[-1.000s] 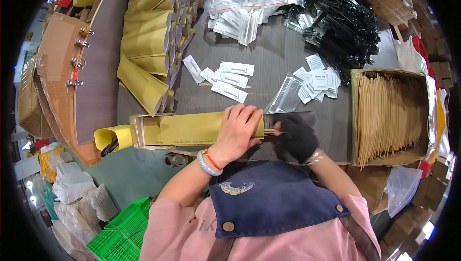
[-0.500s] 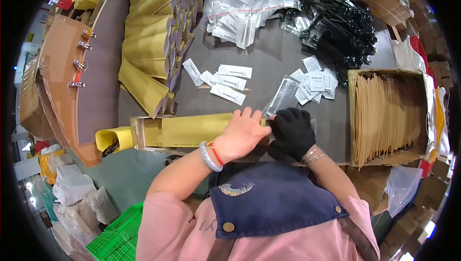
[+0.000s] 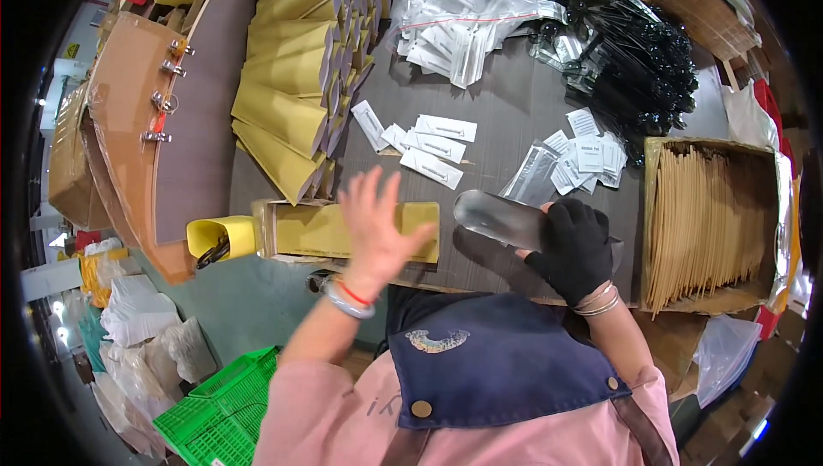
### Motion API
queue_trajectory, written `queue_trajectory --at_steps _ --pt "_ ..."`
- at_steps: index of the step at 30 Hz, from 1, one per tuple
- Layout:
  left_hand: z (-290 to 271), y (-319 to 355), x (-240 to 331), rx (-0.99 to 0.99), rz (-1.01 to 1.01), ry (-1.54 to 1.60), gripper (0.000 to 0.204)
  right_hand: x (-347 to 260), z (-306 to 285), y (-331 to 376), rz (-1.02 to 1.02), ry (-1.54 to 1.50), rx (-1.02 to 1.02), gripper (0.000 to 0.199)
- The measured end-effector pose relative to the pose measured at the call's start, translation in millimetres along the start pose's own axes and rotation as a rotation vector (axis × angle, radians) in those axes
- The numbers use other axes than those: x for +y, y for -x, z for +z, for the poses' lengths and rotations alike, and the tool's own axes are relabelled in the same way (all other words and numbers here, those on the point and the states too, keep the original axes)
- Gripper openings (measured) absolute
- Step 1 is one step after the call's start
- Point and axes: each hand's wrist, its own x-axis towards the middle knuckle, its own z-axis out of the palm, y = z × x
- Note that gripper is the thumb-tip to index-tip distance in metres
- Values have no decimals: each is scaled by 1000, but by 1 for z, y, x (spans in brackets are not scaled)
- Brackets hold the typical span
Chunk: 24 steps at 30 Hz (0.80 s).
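Observation:
My left hand [image 3: 375, 226] is bare, with fingers spread apart, raised over a yellow padded envelope [image 3: 343, 232] that lies flat at the table's near edge. It holds nothing. My right hand [image 3: 573, 246] wears a black glove and grips a clear plastic bag [image 3: 500, 216] that points left across the grey table [image 3: 506, 114]. Small white packets [image 3: 433, 150] lie just beyond my left hand, and more white packets [image 3: 587, 159] lie beyond the right one.
Rows of upright yellow envelopes [image 3: 300, 63] fill the far left. Clear bags of white items [image 3: 467, 16] and a heap of black parts [image 3: 639, 67] lie at the back. A cardboard box of tan envelopes [image 3: 707, 222] stands at the right. A green crate [image 3: 219, 414] sits below left.
My left hand has lifted off the yellow envelope and opened. My gloved right hand has moved right and now holds a clear bag.

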Motion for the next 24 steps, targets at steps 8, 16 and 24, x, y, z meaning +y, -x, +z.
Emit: queue_trajectory --at_steps 8,16,24 --pt "22 12 -3 -62 -156 279 88 -5 7 -3 -93 60 -93 61" --pt "18 4 0 -122 -126 288 75 -46 72 -27 -248 -246 -105 60" --pt "28 -84 -30 -119 476 122 29 29 21 -7 10 -172 221 49"
